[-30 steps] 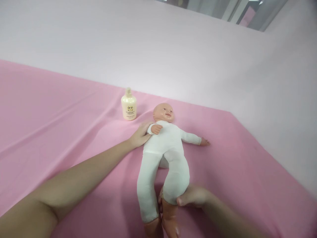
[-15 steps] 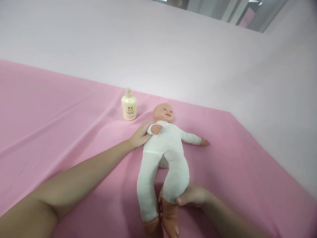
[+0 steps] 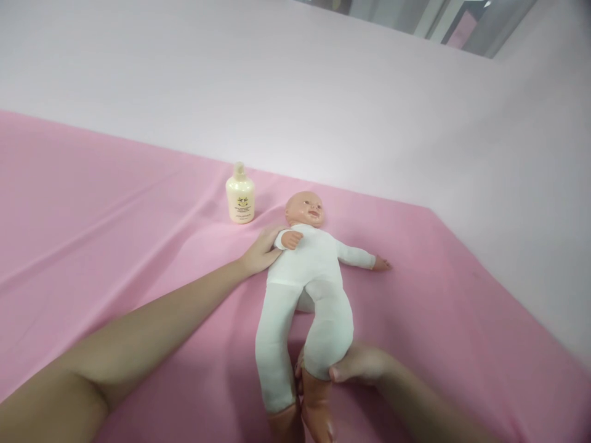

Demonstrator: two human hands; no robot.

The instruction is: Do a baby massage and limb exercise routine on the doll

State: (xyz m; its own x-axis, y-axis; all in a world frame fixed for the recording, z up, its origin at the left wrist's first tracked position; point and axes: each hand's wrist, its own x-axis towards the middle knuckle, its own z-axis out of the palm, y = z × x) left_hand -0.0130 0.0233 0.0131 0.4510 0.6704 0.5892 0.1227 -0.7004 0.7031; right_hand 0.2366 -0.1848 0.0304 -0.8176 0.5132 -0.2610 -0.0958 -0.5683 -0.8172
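Nothing has shifted over the last second: my left hand (image 3: 261,251) still cups the doll (image 3: 307,277) at its shoulder, my right hand (image 3: 357,364) stays wrapped round its lower leg, the doll lying face-up just beside the lotion bottle (image 3: 240,195).

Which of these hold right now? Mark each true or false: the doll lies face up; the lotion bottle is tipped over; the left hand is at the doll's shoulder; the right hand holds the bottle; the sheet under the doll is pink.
1. The baby doll lies face up. True.
2. The lotion bottle is tipped over. False: it stands upright, beyond the doll's head.
3. The left hand is at the doll's shoulder. True.
4. The right hand holds the bottle. False: its fingers grip the doll's lower leg, far from the bottle.
5. The sheet under the doll is pink. True.
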